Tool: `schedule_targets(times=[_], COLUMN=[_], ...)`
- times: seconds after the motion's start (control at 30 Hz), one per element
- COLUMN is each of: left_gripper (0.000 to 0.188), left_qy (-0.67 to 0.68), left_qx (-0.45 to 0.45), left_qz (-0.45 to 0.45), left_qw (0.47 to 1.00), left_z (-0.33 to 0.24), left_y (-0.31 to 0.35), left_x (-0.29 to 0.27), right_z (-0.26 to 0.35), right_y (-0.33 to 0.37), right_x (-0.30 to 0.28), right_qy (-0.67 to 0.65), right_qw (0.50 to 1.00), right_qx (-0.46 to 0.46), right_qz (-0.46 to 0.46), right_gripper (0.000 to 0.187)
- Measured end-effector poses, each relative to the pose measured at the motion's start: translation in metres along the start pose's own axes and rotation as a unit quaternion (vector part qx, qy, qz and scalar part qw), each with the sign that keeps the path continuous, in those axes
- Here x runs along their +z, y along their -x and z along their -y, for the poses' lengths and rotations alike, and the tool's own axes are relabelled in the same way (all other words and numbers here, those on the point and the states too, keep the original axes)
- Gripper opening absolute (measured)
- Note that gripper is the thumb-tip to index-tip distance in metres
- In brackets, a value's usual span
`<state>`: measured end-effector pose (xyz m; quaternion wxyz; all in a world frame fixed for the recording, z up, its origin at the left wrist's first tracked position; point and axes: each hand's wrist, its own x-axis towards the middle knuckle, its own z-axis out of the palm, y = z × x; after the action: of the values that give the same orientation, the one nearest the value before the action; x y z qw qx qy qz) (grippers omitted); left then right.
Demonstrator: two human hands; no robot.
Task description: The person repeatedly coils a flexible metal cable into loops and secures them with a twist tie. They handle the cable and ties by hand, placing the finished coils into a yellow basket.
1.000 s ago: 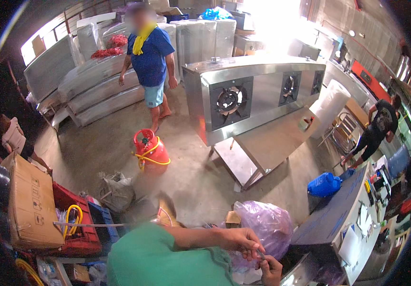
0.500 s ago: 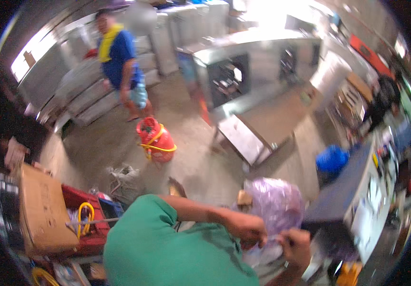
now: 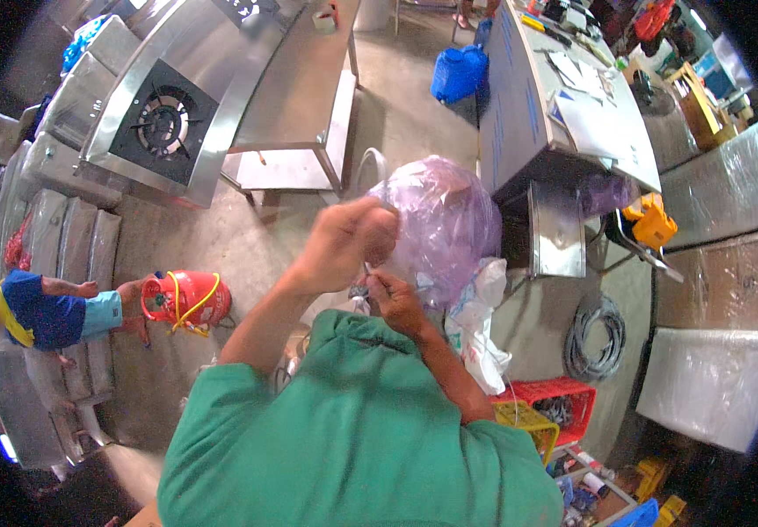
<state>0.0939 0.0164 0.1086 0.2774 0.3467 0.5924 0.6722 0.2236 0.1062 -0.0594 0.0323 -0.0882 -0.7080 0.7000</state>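
My left hand (image 3: 348, 241) is closed in a fist, raised just above and left of my right hand (image 3: 398, 301). A thin pale cord (image 3: 373, 158) makes a loop that rises beside the left fist. Between the hands a short strand shows, and my right fingers pinch it. What lies inside the fist is hidden. Right behind the hands is a large, bulging, see-through purple plastic bag (image 3: 453, 220). A crumpled white plastic bag (image 3: 477, 329) lies beside it, to the right of my right forearm.
Ahead stand a steel table (image 3: 300, 97) and a steel stove (image 3: 163, 123). At the left is a red gas cylinder (image 3: 207, 299) with a yellow hose, near a person (image 3: 40, 303) in blue. Right are a workbench (image 3: 590, 114), coiled cable (image 3: 594, 338) and a red crate (image 3: 576, 404).
The view has swung to the right, so the cylinder and the other person now appear farther left. My left hand has risen above the right one.
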Motion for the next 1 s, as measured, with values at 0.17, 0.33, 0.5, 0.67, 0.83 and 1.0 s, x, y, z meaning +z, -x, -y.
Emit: schedule_targets(times=[0.17, 0.33, 0.5, 0.67, 0.83, 1.0], left_gripper=[0.017, 0.021, 0.023, 0.015, 0.019, 0.02], left_qy=[-0.356, -0.409, -0.362, -0.377, -0.403, -0.425], left_qx=[0.168, 0.021, 0.096, 0.044, -0.017, -0.106], left_qz=[0.174, 0.24, 0.257, 0.125, 0.064, 0.036], left_qw=[0.903, 0.88, 0.891, 0.917, 0.913, 0.898], left_z=[0.053, 0.075, 0.105, 0.122, 0.148, 0.136], left_y=[-0.006, 0.001, 0.01, 0.019, 0.06, 0.092], left_x=[0.007, -0.003, -0.003, 0.023, 0.044, 0.055], right_z=[0.056, 0.087, 0.091, 0.098, 0.088, 0.064], right_y=[0.025, 0.029, 0.026, 0.024, 0.028, 0.039], right_x=[-0.028, -0.057, -0.061, -0.064, -0.061, -0.068], right_qy=[0.177, 0.218, 0.379, 0.401, 0.349, 0.328], right_qw=[0.984, 0.972, 0.917, 0.912, 0.934, 0.939], right_qx=[0.014, -0.078, -0.116, -0.072, -0.071, -0.081], right_qz=[-0.023, -0.034, -0.042, -0.045, 0.0, 0.072], right_gripper=[0.025, 0.019, 0.018, 0.02, 0.018, 0.017])
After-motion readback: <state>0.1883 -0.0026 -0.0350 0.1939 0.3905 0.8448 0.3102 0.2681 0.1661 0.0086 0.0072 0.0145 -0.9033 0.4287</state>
